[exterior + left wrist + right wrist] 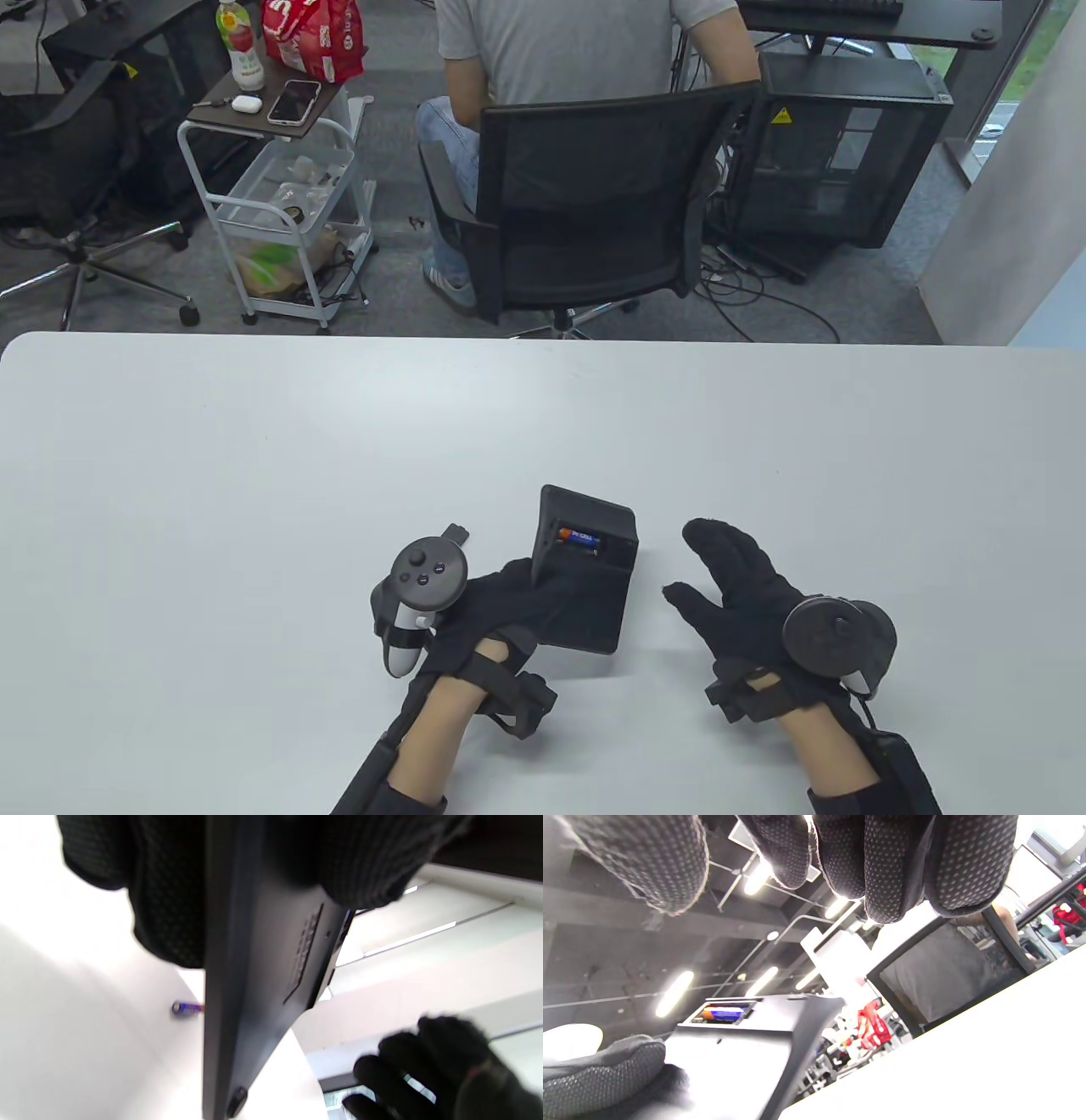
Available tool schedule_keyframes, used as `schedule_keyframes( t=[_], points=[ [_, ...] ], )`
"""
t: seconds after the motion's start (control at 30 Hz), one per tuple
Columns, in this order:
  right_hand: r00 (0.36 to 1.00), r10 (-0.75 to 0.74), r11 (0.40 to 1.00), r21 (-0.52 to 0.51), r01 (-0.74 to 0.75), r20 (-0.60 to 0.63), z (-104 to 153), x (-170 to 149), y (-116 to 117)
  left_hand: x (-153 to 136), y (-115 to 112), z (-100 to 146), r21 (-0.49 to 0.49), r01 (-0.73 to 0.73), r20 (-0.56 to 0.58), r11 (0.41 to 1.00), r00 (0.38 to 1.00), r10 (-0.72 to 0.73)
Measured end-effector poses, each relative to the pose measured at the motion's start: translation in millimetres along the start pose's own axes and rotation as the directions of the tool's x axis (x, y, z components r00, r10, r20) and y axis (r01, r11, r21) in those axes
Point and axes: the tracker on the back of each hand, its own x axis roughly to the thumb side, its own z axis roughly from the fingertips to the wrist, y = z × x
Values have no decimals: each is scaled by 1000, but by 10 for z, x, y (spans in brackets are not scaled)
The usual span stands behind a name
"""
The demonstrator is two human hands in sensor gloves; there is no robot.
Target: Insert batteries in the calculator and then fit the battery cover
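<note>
We have the calculator turned back-side up and tilted off the table, its open battery bay at the far end with one battery already seated in it, orange and blue label showing. Our left hand grips the calculator from its left edge, fingers wrapped around and under the body; the left wrist view shows the case edge-on with gloved fingers on either side of it. A second, purple-looking battery lies loose on the table beyond the calculator in that wrist view, partly hidden by the case; we cannot find it in the table view. Our right hand hovers just beside the calculator's right edge, fingers spread and holding nothing, apart from the case. A small dark piece peeks out past the left tracker; it may be the battery cover, but too little shows to be sure. As we judge it, the step in hand is fetching and seating the second battery, so roughly half the battery work remains, then the cover. To do it well, we should keep the left grip steady and the bay facing up, check polarity against the seated cell, press the spring end first, then lay the other end down flat.
</note>
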Motion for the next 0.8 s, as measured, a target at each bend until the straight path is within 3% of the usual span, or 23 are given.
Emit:
schedule_keyframes(
  t=[0.13, 0.27, 0.47, 0.6, 0.8],
  points=[
    [1000, 15, 999, 32, -15, -24, -24, -29, 51, -90, 179, 17, 127, -79, -24, 989, 996, 83],
    [992, 127, 980, 157, -123, -16, -57, -11, 219, -162, 306, 41, 193, -101, -43, 976, 993, 112],
    [932, 357, 885, 296, -360, 66, -246, 59, 483, -183, 380, 45, 240, -112, -40, 964, 991, 125],
    [857, 496, 786, 348, -511, 138, -359, 79, 743, -180, 393, 47, 252, -99, -37, 963, 993, 111],
    [819, 557, 706, 441, -553, 136, -484, -11, 1063, -197, 399, 45, 259, -123, -26, 958, 991, 134]
  ],
)
